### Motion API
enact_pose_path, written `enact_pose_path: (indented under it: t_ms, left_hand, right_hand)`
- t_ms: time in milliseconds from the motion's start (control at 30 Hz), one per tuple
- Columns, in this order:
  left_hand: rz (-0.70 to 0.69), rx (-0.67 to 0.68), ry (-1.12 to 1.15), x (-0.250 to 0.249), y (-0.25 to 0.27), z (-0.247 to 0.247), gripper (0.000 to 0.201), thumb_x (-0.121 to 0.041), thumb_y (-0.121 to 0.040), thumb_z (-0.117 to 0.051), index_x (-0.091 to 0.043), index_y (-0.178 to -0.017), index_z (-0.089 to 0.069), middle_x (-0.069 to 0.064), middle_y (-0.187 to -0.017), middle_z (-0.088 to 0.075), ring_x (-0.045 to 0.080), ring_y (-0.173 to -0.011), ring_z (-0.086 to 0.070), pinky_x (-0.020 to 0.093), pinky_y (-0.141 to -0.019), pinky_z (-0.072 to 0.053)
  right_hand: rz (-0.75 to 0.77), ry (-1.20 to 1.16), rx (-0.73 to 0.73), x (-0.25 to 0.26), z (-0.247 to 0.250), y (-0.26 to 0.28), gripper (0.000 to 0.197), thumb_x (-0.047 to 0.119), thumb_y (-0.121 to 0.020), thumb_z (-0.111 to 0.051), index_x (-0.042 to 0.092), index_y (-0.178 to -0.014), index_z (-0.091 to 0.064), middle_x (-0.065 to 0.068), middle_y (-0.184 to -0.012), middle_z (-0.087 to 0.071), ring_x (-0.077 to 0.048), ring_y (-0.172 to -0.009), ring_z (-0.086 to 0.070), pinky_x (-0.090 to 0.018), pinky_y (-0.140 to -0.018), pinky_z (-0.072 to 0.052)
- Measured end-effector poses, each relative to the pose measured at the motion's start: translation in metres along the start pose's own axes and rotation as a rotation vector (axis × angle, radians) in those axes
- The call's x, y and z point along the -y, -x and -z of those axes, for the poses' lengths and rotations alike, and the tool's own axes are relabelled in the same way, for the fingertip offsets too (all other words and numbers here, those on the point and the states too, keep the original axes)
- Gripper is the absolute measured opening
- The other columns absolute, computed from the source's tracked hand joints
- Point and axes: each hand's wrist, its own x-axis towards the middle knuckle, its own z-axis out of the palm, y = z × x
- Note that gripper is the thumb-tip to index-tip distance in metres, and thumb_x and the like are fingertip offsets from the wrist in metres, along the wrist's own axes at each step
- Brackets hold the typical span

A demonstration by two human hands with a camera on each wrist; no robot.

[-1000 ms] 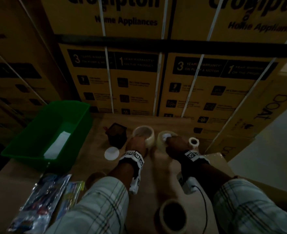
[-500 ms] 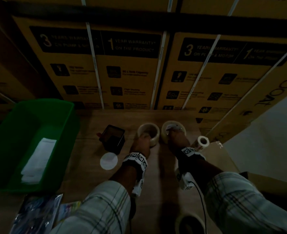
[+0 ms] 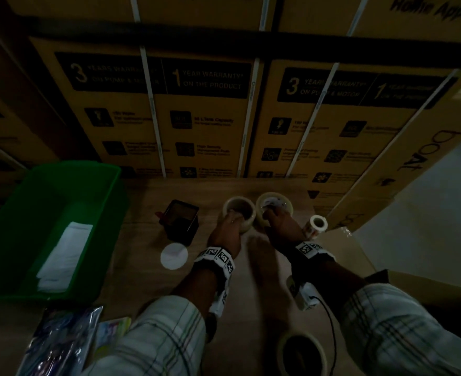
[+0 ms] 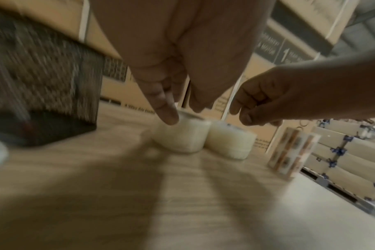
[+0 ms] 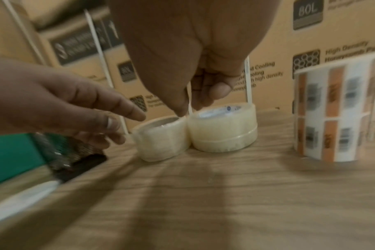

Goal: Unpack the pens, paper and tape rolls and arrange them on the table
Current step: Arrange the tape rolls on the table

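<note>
Currently two clear tape rolls are seen flat on the wooden table [image 3: 256, 267], side by side and touching. The left tape roll [image 3: 239, 213] is touched at its top rim by the left hand [image 3: 225, 232]; fingers are extended and loose, not wrapped round it. The right tape roll [image 3: 274, 206] is met from above by the right hand [image 3: 278, 226]; fingers are curled over its rim, but a firm grip cannot be confirmed. A printed tape roll [image 3: 316, 226] is stood upright near the right one, apart from it. A larger tape roll [image 3: 301, 354] is placed at the near edge. Folded paper [image 3: 63, 256] is left in the green bin [image 3: 20, 213]. Pen packs [image 3: 58, 343] are laid in front of the bin. A black mesh holder [image 3: 182, 221] and a white disc [image 3: 174, 256] are placed left of the hands.
</note>
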Motion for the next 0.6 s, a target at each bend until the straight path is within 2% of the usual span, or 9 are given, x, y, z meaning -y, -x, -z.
enact_pose_path:
  t_ms: [100,200,333,467,600]
  left_hand:
    - [-0.005,-0.002,-0.065,-0.02,0.019,0.008,0.048,-0.004,-0.093,-0.043,-0.014,-0.14,-0.042,0.007,-0.15,-0.036,0.031,-0.132,-0.043,0.043,-0.104,-0.043]
    - [-0.051,-0.045,-0.138,-0.038,0.042,0.01,0.036,-0.012,-0.096,-0.039,-0.014,-0.13,-0.054,0.008,-0.139,-0.051,0.026,-0.125,-0.049,0.035,-0.102,-0.043]
    - [-0.019,0.009,-0.161,-0.061,0.084,0.0,0.036,-0.018,-0.098,-0.039,-0.016,-0.13,-0.055,0.007,-0.136,-0.054,0.026,-0.125,-0.049,0.037,-0.104,-0.043]
    - [0.061,0.087,-0.206,-0.081,0.129,-0.013,0.036,-0.021,-0.097,-0.04,-0.017,-0.129,-0.057,0.008,-0.136,-0.055,0.028,-0.123,-0.053,0.041,-0.103,-0.045]
    - [0.075,0.112,-0.184,-0.093,0.172,-0.037,0.037,-0.024,-0.096,-0.042,-0.021,-0.129,-0.056,0.005,-0.136,-0.056,0.027,-0.122,-0.054,0.038,-0.102,-0.046]
  right_hand:
    - [0.074,-0.006,-0.03,0.002,0.012,0.023,0.025,0.011,-0.091,-0.052,0.004,-0.116,-0.053,-0.023,-0.128,-0.049,-0.041,-0.105,-0.055,-0.05,-0.077,-0.05]
    - [0.133,-0.007,-0.04,0.004,0.028,0.052,0.024,0.017,-0.094,-0.049,0.007,-0.116,-0.053,-0.019,-0.122,-0.053,-0.038,-0.097,-0.058,-0.046,-0.076,-0.05]
    - [0.145,-0.026,-0.013,0.002,0.036,0.102,0.027,0.024,-0.094,-0.052,0.014,-0.119,-0.055,-0.011,-0.114,-0.059,-0.033,-0.101,-0.059,-0.041,-0.082,-0.051]
    - [0.19,-0.107,0.025,-0.005,0.022,0.159,0.027,0.026,-0.092,-0.053,0.017,-0.117,-0.057,-0.009,-0.109,-0.062,-0.03,-0.095,-0.061,-0.039,-0.078,-0.052]
    - [0.256,-0.124,0.023,-0.015,0.001,0.21,0.026,0.023,-0.091,-0.055,0.014,-0.115,-0.059,-0.01,-0.106,-0.062,-0.03,-0.096,-0.059,-0.037,-0.079,-0.048]
